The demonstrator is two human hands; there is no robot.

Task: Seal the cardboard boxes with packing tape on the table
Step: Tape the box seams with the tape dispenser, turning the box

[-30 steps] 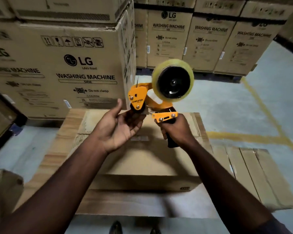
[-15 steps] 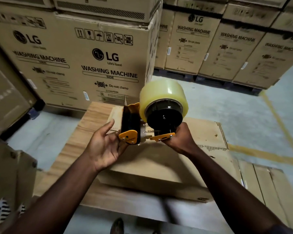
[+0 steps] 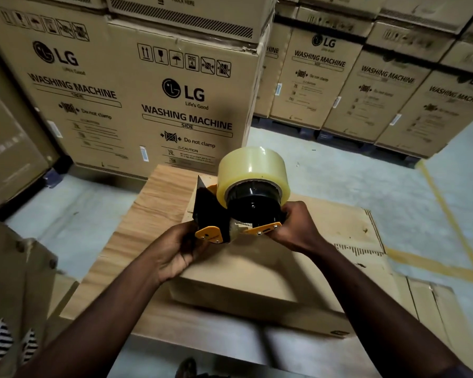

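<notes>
My left hand (image 3: 175, 252) pinches the front of the orange tape dispenser (image 3: 216, 214) and my right hand (image 3: 295, 230), set apart, grips its handle end, likely to free the tape's end over the cardboard box (image 3: 257, 274) on the wooden table (image 3: 159, 203), with washing-machine cartons (image 3: 186, 99) stacked beyond.

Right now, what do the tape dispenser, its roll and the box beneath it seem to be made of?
Tape dispenser: orange plates with screw heads, probably painted metal; the black parts look like plastic.
Tape roll: clear yellowish plastic film, glossy, with bright highlights on it.
Box: plain brown cardboard, matte, with a creased edge.
</notes>
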